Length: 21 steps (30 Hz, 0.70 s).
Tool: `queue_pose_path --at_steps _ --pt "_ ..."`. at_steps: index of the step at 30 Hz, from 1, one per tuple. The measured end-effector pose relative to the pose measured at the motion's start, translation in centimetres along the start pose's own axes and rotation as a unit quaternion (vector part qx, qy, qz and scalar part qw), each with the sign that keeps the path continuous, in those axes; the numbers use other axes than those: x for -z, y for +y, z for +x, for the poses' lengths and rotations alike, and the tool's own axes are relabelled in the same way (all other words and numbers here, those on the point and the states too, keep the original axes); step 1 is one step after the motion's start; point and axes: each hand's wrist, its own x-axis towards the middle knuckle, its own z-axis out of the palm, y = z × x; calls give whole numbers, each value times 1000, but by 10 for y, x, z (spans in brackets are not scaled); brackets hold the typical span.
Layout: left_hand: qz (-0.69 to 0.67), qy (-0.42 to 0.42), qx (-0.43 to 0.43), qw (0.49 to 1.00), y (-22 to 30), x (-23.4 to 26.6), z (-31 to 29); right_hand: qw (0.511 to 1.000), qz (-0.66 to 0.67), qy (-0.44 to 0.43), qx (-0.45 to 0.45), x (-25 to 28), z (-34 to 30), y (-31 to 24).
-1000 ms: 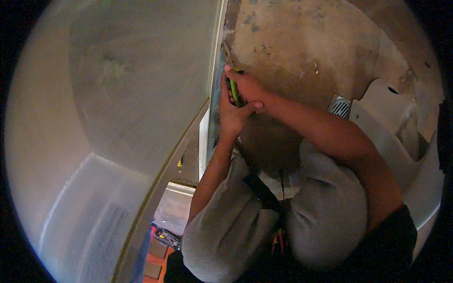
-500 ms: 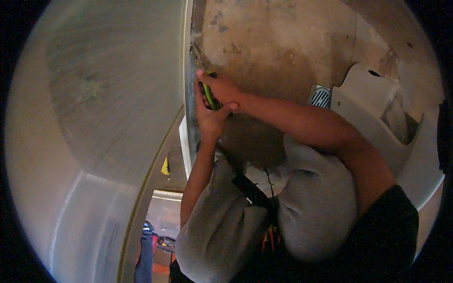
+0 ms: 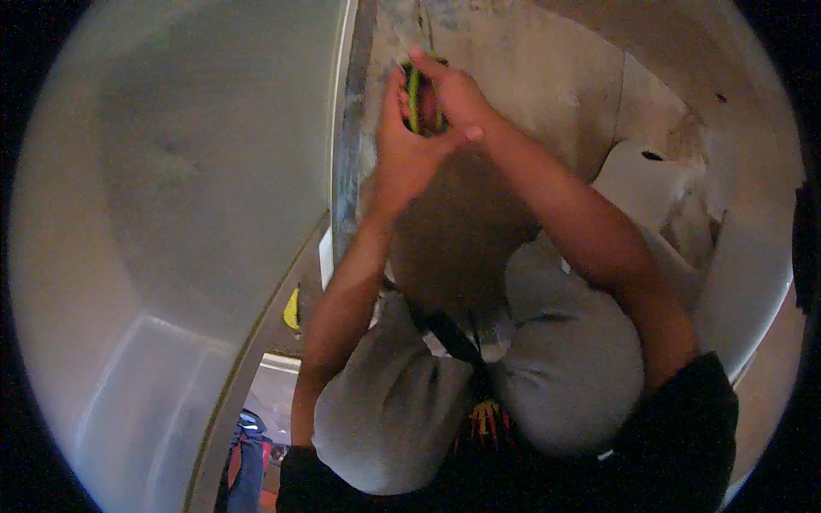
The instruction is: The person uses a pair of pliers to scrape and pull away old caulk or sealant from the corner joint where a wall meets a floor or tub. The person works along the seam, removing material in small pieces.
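Head view: both hands (image 3: 423,128) clasp green tool (image 3: 414,96).

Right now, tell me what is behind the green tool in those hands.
Behind the green tool is a rough, stained wall. The left hand and right hand wrap it, hiding its tip and the exact spot it meets.

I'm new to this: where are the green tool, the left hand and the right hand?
green tool (image 3: 416,94), head view, its green edge between the hands.
left hand (image 3: 402,154), head view, its back.
right hand (image 3: 453,94), head view, its back.
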Motion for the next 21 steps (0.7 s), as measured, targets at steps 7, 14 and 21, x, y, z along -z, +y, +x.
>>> queue_pose_path --at_steps 7,14,21 --pt "-259 -4 181 949 -72 -19 -50 948 -35 -247 -198 66 17 76" --pt "-189 30 222 956 -117 32 -98 883 -259 -253 -299 22 11 101" --pt "-121 71 207 968 -155 47 -116 949 -218 -132 -185 -1 -9 133"
